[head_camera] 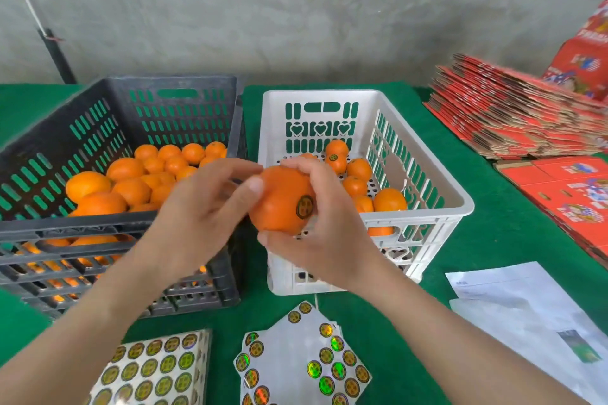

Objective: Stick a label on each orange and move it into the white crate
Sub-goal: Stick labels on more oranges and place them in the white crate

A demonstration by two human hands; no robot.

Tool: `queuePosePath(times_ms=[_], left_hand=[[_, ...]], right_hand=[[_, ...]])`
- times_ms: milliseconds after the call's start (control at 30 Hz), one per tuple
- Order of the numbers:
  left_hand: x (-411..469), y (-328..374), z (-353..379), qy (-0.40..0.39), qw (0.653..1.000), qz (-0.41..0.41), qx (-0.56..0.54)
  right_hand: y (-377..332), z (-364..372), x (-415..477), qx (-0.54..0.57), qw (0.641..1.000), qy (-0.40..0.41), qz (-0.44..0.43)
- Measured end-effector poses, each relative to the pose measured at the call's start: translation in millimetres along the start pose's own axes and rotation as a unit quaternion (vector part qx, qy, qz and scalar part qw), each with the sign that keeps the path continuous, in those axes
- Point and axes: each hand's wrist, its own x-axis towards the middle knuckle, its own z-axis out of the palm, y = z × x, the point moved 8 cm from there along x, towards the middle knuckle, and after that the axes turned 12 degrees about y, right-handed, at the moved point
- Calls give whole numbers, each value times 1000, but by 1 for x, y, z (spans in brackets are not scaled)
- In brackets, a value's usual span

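Two crates side by side on the green bench (477, 240). The black crate (98, 228) on the left holds a heap of unlabelled oranges, well over a dozen on top. More show through the slats, so no exact count. The white crate (329, 96) on the right has about seven oranges visible, loose on the floor. One at the back shows a label; the rest can't be read. The hands cover the crate's near-left part.

One orange (279, 200) is in the air over the white crate's near-left corner, held by both hands. The right hand (325, 240) grips it, fingers curled over the top and thumb under. The left hand (197, 207) has thumb and forefinger closed on its left side. A round label (305, 206) is stuck on the orange's right face, next to the right fingers, print blurred.

Near edge of the bench: two lots of sticker sheets. The full stack (154, 368) on the left is cut off by the frame. The fanned pile (296, 355) in the centre has many stickers gone. On the right are loose white papers (526, 306), text illegible. Far right is a stack of flat red cartons (513, 115), with more red cartons (566, 194) in front of it, partly out of frame.
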Motion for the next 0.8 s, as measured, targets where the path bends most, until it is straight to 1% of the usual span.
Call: queuePosePath(times_ms=[33,67,100,133,167,200,233,300,333,367,400,433,500,567,600,633,667,700,733,767,800], left_hand=[[17,-3,-13,54,995,28,75],[31,-12,-24,89,984,35,149],[44,-27,-31,99,970,19,220],[52,-47,-35,92,956,-10,277],[56,-66,-36,75,944,-42,318],[57,-82,-36,57,936,-64,341],[55,-91,-34,48,932,-77,352],[53,-96,-35,69,931,-77,351],[53,-95,-36,85,930,-70,350],[53,-93,-37,97,930,-64,349],[52,-91,-38,103,930,-61,347],[52,-91,-37,102,932,-62,342],[52,-94,-35,96,940,-73,320],[53,-100,-41,99,945,-103,293],[54,-103,-50,107,945,-118,285],[55,-106,-62,120,943,-126,284],[56,-109,-77,136,938,-130,292],[57,-113,-93,148,930,-135,308],[58,-119,-107,150,921,-145,330],[56,-127,-117,141,912,-159,351],[53,-134,-123,125,906,-175,366]], right_hand=[[7,-3,19,-24,1000,-5,8],[19,-5,38,-64,997,-22,25],[35,-5,56,-118,991,-51,43],[54,-2,73,-183,977,-93,56],[73,4,85,-245,956,-146,68],[94,14,92,-298,928,-210,82],[113,25,92,-343,892,-278,91],[150,45,84,-427,808,-396,87],[166,51,78,-458,769,-437,88],[181,55,73,-477,740,-464,100],[193,58,68,-481,724,-479,119],[201,60,65,-481,718,-488,125],[205,62,60,-485,705,-506,107],[202,59,56,-500,678,-532,87],[197,55,59,-513,675,-524,81],[187,52,71,-514,705,-485,63],[167,51,91,-494,768,-405,41],[141,48,117,-447,848,-283,22],[110,41,139,-372,918,-139,7],[79,37,153,-278,960,-8,-15],[52,41,160,-195,977,70,-47]])
